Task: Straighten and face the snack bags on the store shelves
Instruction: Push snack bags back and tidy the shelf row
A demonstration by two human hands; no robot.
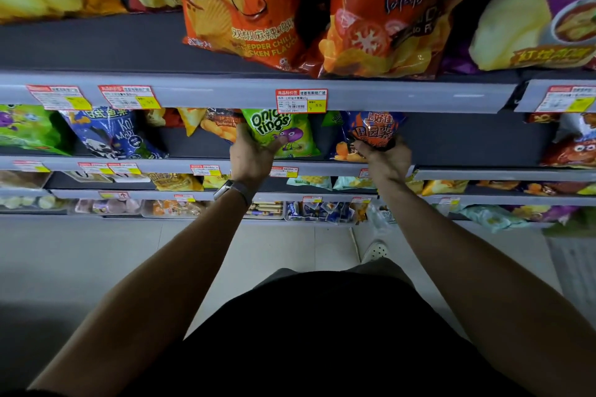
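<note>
Just below the red-and-yellow price label, the left hand is holding the green onion rings bag while, right of that label, the right hand is gripping the blue-and-orange potato chip bag by its bottom, probably to stand both upright, fronts facing outward.

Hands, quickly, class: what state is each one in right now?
Left hand: holds the green onion rings bag.
Right hand: grips the blue and orange bag.

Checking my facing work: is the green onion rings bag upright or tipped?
Upright: the green onion rings bag leans slightly, logo readable, front outward; the left hand grips its lower left.
</note>
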